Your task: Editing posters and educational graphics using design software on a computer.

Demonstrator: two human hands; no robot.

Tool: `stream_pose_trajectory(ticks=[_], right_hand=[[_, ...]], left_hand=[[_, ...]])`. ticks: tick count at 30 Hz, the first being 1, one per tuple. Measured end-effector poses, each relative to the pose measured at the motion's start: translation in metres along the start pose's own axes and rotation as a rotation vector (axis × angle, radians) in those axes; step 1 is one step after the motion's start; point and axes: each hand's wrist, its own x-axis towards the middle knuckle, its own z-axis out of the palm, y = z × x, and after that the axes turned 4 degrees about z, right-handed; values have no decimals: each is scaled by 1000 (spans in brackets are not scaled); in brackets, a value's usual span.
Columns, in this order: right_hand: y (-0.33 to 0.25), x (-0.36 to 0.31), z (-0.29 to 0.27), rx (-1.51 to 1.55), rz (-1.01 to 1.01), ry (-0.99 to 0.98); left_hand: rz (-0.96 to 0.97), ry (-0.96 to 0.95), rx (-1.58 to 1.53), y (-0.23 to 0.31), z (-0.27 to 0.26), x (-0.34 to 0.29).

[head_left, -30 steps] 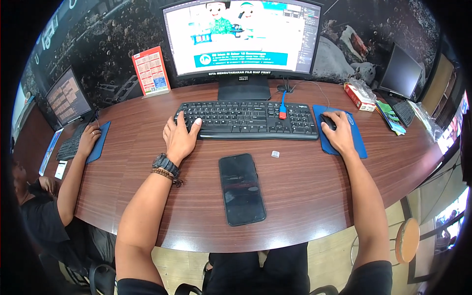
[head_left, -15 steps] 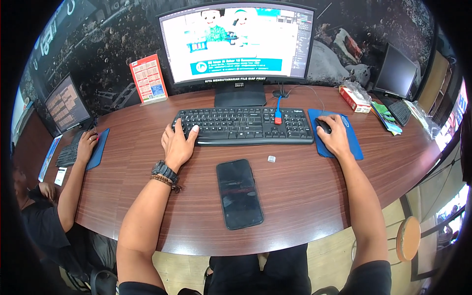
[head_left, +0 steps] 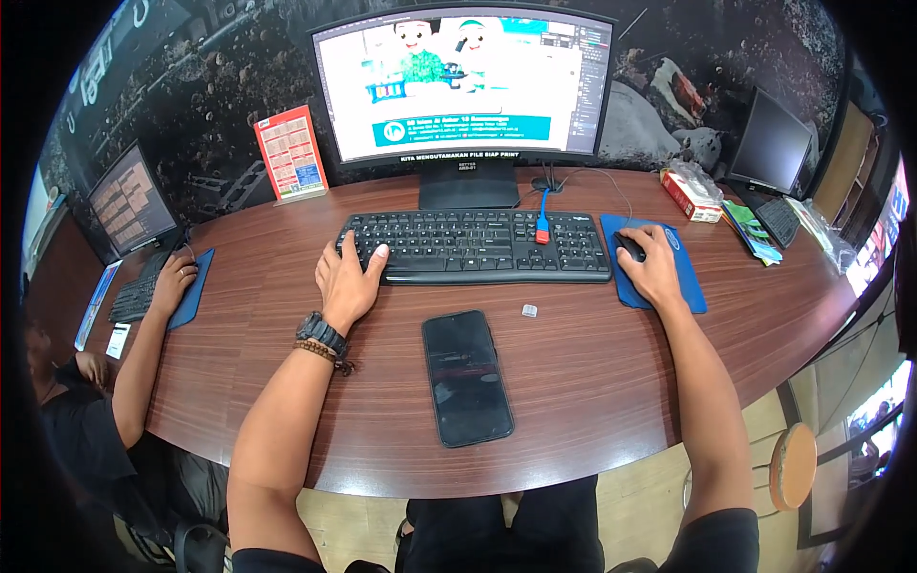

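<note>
My left hand [head_left: 351, 279] rests at the left end of a black keyboard [head_left: 458, 277], fingers spread over its keys and thumb stretched out beside them. My right hand [head_left: 655, 267] is curled over a black computer mouse [head_left: 630, 248] on a blue mouse pad [head_left: 690, 292]. Beyond the keyboard stands a curved monitor [head_left: 468, 86] showing cartoon figures above a teal banner. A dark smartphone [head_left: 468, 379] lies face up between my forearms. Near it is a small pale square piece [head_left: 530, 310]. Across the keyboard's right part lies a blue cable with a red end [head_left: 543, 236].
At the left, a co-worker's hand [head_left: 176, 277] is at another mouse pad, near a second monitor [head_left: 131, 199]. A red-framed calendar [head_left: 291, 153] stands by the wall. To the right are a red and white box [head_left: 690, 196], papers [head_left: 752, 231], another monitor [head_left: 771, 141] and a round stool [head_left: 794, 467].
</note>
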Motion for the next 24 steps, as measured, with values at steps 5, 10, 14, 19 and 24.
stream_pose_trajectory(ticks=[5, 10, 14, 19, 24], right_hand=[[1, 0, 0, 5, -26, 19], [0, -1, -1, -4, -17, 15], [4, 2, 1, 5, -24, 11], [-2, 1, -2, 3, -16, 23], [-2, 0, -2, 15, -6, 12]], left_hand=[[1, -2, 5, 0, -1, 0], [-4, -7, 5, 2, -2, -1], [-21, -21, 7, 6, -3, 0], [-8, -3, -6, 3, -3, 0], [-8, -5, 15, 4, -2, -1]])
